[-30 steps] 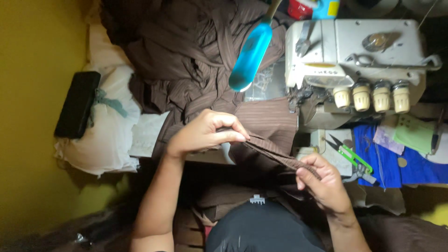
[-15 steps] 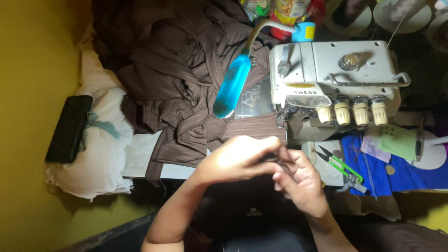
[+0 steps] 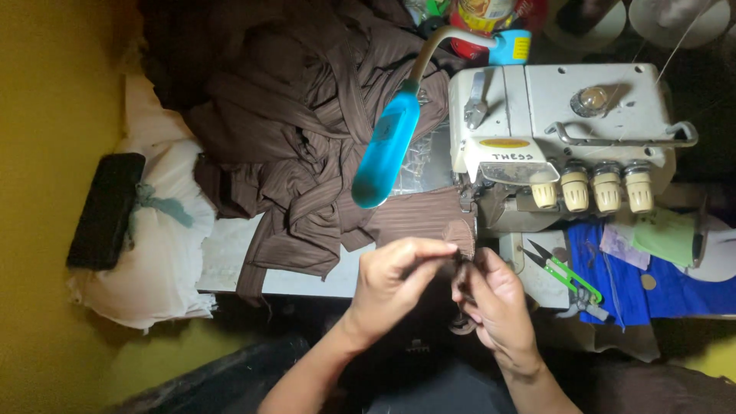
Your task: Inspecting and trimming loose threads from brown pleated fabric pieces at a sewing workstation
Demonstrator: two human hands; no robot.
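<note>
My left hand (image 3: 396, 277) and my right hand (image 3: 494, 299) meet just in front of the white sewing machine (image 3: 567, 123), fingertips pinched together on a narrow edge of brown ribbed fabric (image 3: 420, 222). That piece lies flat on the table, reaching toward the machine's needle area. A large heap of the same brown fabric (image 3: 284, 123) is piled behind and to the left. A blue lamp head (image 3: 386, 149) on a bent neck hangs over the cloth.
Green-handled thread snips (image 3: 563, 270) lie on blue cloth (image 3: 652, 287) right of the machine. A black phone (image 3: 106, 208) rests on a white bundle (image 3: 165, 253) at left. Cans and thread cones stand behind the machine. Yellow wall at left.
My hands were apart, stretching a brown strip between them; they have come together near the machine. The view has shifted down and left slightly.
</note>
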